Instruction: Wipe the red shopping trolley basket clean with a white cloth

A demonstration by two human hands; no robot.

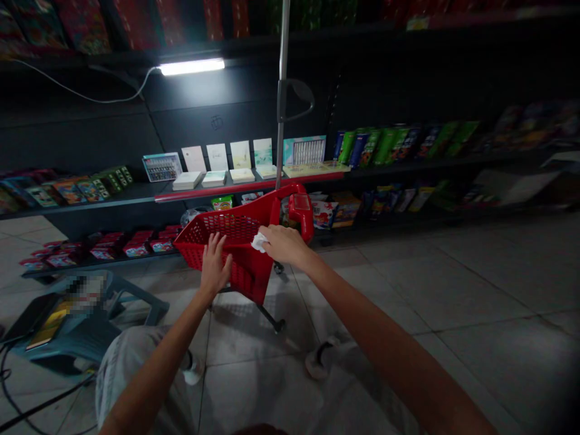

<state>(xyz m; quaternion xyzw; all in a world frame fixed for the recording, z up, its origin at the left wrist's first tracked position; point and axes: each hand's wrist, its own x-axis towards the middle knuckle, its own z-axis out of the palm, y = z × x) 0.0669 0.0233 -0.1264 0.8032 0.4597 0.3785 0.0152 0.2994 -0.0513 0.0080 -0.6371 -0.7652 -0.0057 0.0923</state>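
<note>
A small red shopping cart with a perforated basket stands on the floor in front of me. My right hand is closed around a crumpled white tissue, at the near rim of the cart close to its red handle. Fingers apart, my left hand is at the basket's near side. Whether it touches the rim I cannot tell. A metal pole with a dark hook-like bracket rises behind the cart handle.
Behind the cart, a dark shelf carries notebooks, marker sets and green and blue packs. A lit lamp hangs above. Blue-grey stools with a tablet-like item and cables stand at left. My legs are below.
</note>
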